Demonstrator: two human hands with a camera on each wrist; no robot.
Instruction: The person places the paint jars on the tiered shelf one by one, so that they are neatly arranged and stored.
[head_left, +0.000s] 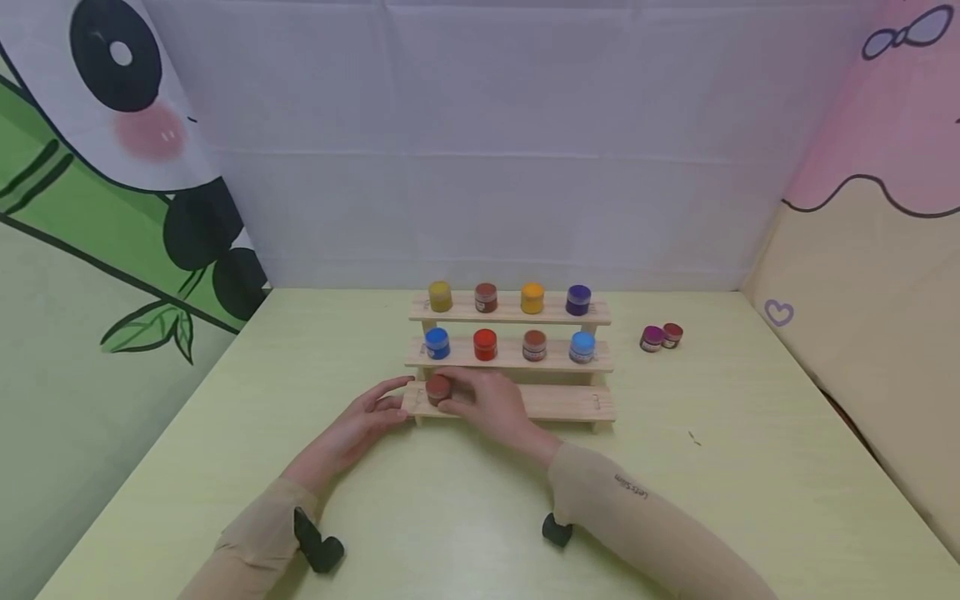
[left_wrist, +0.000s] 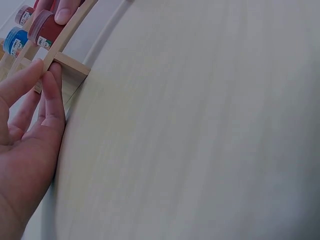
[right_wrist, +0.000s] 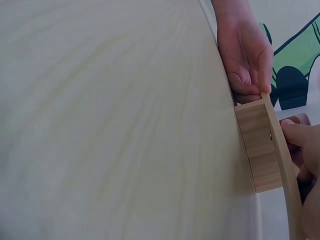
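Note:
A three-tier wooden display rack [head_left: 562,403] stands on the table. My right hand [head_left: 491,404] pinches a small brownish-red paint jar [head_left: 437,390] between thumb and fingers, at the left end of the lowest tier. In the left wrist view that jar [left_wrist: 46,31] is upright against the tier's board. My left hand [head_left: 367,421] grips the left end of the lowest tier, thumb and fingertips [left_wrist: 51,85] on either side of the board. Behind it, the middle tier bears a blue jar [head_left: 437,343], a red jar [head_left: 485,344], a brown jar and a light blue jar.
On the top tier stand an olive-yellow jar [head_left: 440,297], a brown jar [head_left: 486,297], an orange-yellow jar [head_left: 532,298] and a dark purple jar [head_left: 578,300]. Right of the rack, a magenta jar [head_left: 652,338] and a dark red jar [head_left: 672,335] sit together on the table.

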